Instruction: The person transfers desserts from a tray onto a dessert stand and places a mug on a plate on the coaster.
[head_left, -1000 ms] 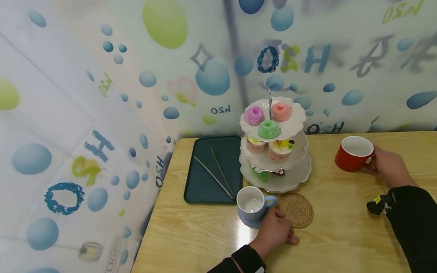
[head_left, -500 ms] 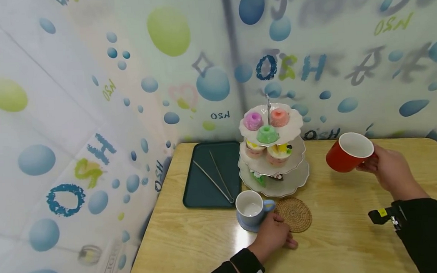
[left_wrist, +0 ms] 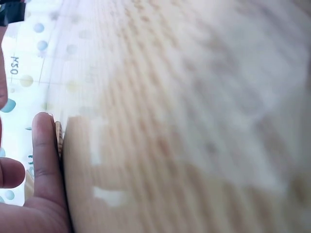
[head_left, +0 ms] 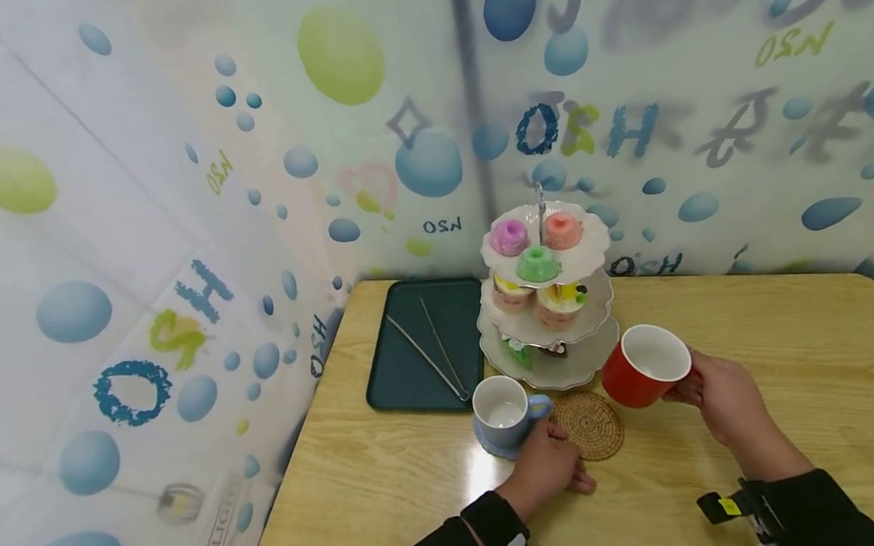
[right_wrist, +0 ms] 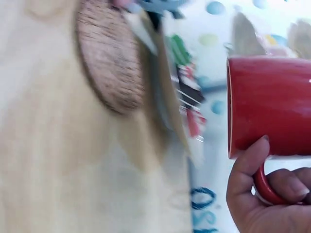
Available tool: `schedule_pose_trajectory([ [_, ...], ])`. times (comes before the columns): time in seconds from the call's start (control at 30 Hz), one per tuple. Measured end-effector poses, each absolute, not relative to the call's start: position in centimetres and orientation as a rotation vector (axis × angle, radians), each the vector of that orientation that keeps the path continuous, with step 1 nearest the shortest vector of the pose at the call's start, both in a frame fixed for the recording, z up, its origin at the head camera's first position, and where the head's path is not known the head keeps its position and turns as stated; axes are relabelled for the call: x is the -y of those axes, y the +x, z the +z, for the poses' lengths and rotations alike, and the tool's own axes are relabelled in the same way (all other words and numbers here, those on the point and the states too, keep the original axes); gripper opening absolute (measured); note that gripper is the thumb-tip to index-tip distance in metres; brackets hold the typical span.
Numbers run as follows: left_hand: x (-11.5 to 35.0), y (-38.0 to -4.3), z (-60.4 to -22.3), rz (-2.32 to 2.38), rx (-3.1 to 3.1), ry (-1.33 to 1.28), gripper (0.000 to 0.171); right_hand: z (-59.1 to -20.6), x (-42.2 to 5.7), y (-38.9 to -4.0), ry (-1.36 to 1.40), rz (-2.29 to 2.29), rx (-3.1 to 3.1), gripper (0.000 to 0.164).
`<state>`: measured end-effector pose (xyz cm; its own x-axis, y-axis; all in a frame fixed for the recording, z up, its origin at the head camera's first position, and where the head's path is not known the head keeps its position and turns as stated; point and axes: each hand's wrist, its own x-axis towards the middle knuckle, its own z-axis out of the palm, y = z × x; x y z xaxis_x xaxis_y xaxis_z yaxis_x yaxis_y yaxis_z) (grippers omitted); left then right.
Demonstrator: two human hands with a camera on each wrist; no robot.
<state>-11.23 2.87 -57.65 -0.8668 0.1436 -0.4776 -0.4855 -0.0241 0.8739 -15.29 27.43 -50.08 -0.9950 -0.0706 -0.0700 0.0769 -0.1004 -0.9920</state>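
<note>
My right hand (head_left: 729, 389) grips the handle of a red mug (head_left: 627, 378) with a white inside, its fingers curled through the handle in the right wrist view. The red mug (right_wrist: 272, 104) is held above the table, right of a round woven coaster (head_left: 587, 427). My left hand (head_left: 542, 467) is at the handle of a light blue mug (head_left: 502, 415) and appears to pinch its lower part; the fingertips are partly hidden. The blue mug stands upright on a blue coaster (head_left: 490, 445). In the left wrist view, one finger of the left hand (left_wrist: 46, 165) lies straight along the tabletop.
A three-tier white stand (head_left: 563, 370) with small cakes stands behind the woven coaster. To its left, a dark green tray (head_left: 390, 368) bears metal tongs (head_left: 422, 349). The wooden table (head_left: 802, 342) ends at patterned wall sheets at the back and left.
My right hand has lifted the red mug off the right side of the table and carried it left and nearer, beside the woven coaster. The left hand and blue mug stay in place.
</note>
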Motion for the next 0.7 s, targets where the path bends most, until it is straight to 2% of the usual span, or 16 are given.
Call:
schedule_pose_trajectory([
  [0.2, -2.8, -11.3, -58.2, 1.926, -1.846, -0.344, 0.021, -51.8, -25.2, -14.3, -0.013, -2.039, -2.162, 0.062],
  [0.27, -2.8, -11.3, -58.2, 1.922, -1.849, -0.336, 0.021, -52.4, -24.7, -14.0, -0.001, -2.037, -2.17, 0.065],
  [0.7, -2.9, -11.5, -57.9, 1.882, -1.889, -0.298, 0.01, -54.9, -21.6, -13.4, 0.181, -1.863, -2.337, 0.055],
])
